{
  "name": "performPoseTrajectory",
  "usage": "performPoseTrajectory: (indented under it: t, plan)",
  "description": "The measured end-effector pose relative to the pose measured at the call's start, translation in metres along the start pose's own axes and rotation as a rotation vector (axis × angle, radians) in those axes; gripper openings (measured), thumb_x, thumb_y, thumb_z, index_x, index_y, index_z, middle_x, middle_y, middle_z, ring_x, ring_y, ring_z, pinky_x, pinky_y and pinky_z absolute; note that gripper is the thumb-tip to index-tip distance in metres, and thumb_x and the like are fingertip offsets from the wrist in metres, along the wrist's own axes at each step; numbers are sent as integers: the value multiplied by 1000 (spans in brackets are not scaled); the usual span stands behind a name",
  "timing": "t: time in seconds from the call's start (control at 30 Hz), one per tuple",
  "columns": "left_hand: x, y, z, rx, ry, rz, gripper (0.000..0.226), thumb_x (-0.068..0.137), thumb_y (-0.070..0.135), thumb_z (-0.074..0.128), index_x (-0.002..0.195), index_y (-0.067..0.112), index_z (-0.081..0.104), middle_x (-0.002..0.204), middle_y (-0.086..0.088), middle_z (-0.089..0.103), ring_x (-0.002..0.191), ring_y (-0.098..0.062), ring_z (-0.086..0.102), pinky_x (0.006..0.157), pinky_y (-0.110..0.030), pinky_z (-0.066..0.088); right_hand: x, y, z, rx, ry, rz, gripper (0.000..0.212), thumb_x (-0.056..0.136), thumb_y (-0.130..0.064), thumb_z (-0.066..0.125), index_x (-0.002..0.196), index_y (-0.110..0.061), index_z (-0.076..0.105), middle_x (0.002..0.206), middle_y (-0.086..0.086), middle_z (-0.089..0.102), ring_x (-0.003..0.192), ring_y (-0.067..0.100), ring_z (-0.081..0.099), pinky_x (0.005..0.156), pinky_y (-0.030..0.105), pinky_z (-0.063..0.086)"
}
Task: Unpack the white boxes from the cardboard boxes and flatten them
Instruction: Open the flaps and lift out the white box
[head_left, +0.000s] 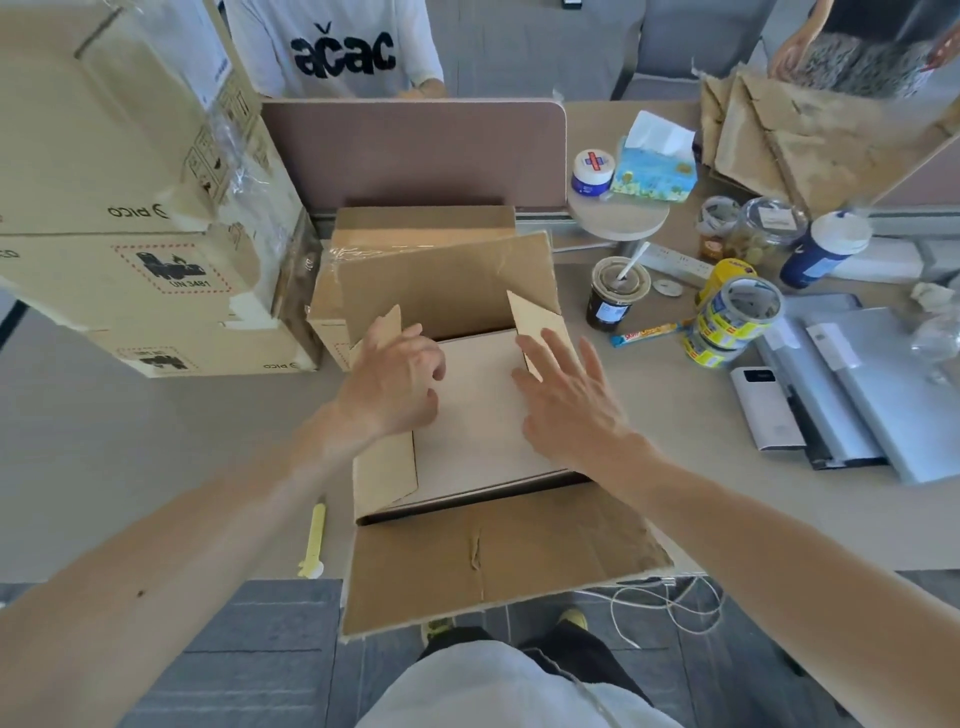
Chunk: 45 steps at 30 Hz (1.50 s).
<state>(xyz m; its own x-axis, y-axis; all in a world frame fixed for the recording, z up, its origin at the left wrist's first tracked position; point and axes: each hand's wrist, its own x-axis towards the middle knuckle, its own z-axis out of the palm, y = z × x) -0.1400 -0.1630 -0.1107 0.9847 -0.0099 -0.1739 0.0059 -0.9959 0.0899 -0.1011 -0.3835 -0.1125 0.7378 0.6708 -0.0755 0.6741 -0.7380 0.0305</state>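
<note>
As hands (395, 382) (574, 410) reach white box (480, 421), ctns (156, 280) read PICO, UN 3481

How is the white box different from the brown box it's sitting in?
The white box is pale and smooth; the cardboard box is brown and creased. The white box is smaller and lies inside the cardboard box. The white box's top looks shut, while the cardboard box has its flaps spread open. Both are rectangular boxes.
</note>
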Motion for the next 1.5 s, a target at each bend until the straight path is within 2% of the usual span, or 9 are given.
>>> performPoseTrajectory:
  t: [0.23, 0.37, 0.67, 0.83, 0.93, 1.13, 1.3, 1.4, 1.5]
  plan:
    - [-33, -44, -31, 261, -5, -41, 44, 78, 6, 61, 116, 28, 60, 124, 12, 61, 133, -10, 40, 109, -39, 24, -2, 63, -26, -327, -87, 48, 42, 88, -13, 50, 129, -17, 58, 148, 9, 27, 149, 35, -3, 119, 51, -1]
    - [-52, -74, -29, 192, -104, -207, 44, 81, 14, 66, 123, 26, 58, 131, 6, 57, 134, -15, 41, 115, -46, 16, -11, 92, -5, -324, -167, 127, 45, 90, -20, 50, 135, -23, 53, 150, 9, 31, 149, 32, -3, 119, 52, -5]
    - [-64, -81, 28, -369, -197, -446, 55, 97, 36, 58, 148, 28, 38, 152, 1, 45, 134, -25, 47, 104, -40, 43, -20, 75, 46, 412, -252, 350, 52, 93, -29, 56, 143, -24, 41, 148, 5, 37, 132, 32, 43, 105, 43, 39]
    - [-57, -69, 45, -524, -160, -449, 56, 96, 18, 57, 149, 26, 39, 137, -11, 56, 116, -29, 57, 87, -33, 43, -26, 67, 51, 507, -223, 392, 47, 97, -27, 51, 141, -25, 38, 138, 4, 50, 119, 35, 52, 93, 44, 43]
    - [-51, -68, 49, -549, -167, -465, 55, 98, 15, 51, 150, 27, 36, 97, -7, 62, 77, -20, 56, 65, -31, 39, -31, 64, 52, 509, -203, 400, 46, 98, -23, 46, 143, -26, 37, 137, 7, 52, 118, 36, 54, 93, 44, 43]
    - [-40, -67, 50, -592, -124, -467, 46, 100, 7, 44, 142, 25, 46, 85, -8, 56, 66, -18, 50, 58, -29, 36, -41, 54, 55, 489, -182, 453, 48, 95, -15, 44, 142, -21, 37, 124, 13, 60, 109, 37, 57, 88, 43, 44]
    - [-44, -54, 42, -604, 79, -498, 42, 92, -2, 53, 132, 12, 59, 126, -10, 64, 111, -27, 60, 94, -33, 43, -50, 46, 48, 514, -157, 529, 48, 91, -12, 47, 138, -23, 46, 124, 10, 59, 109, 38, 56, 88, 42, 44]
    - [-55, -38, 35, -668, 120, -536, 32, 94, 11, 57, 125, 16, 62, 128, 1, 64, 113, -19, 60, 93, -30, 42, -51, 42, 39, 576, -30, 523, 25, 88, -10, 51, 111, -16, 58, 117, 8, 59, 98, 35, 57, 75, 34, 41]
    - [-64, -22, 36, -720, 6, -585, 36, 93, 21, 61, 129, 20, 57, 134, 0, 59, 122, -18, 53, 93, -30, 39, -49, 27, 32, 638, -68, 476, 43, 93, -19, 56, 136, -18, 53, 135, 4, 54, 123, 27, 51, 93, 33, 39]
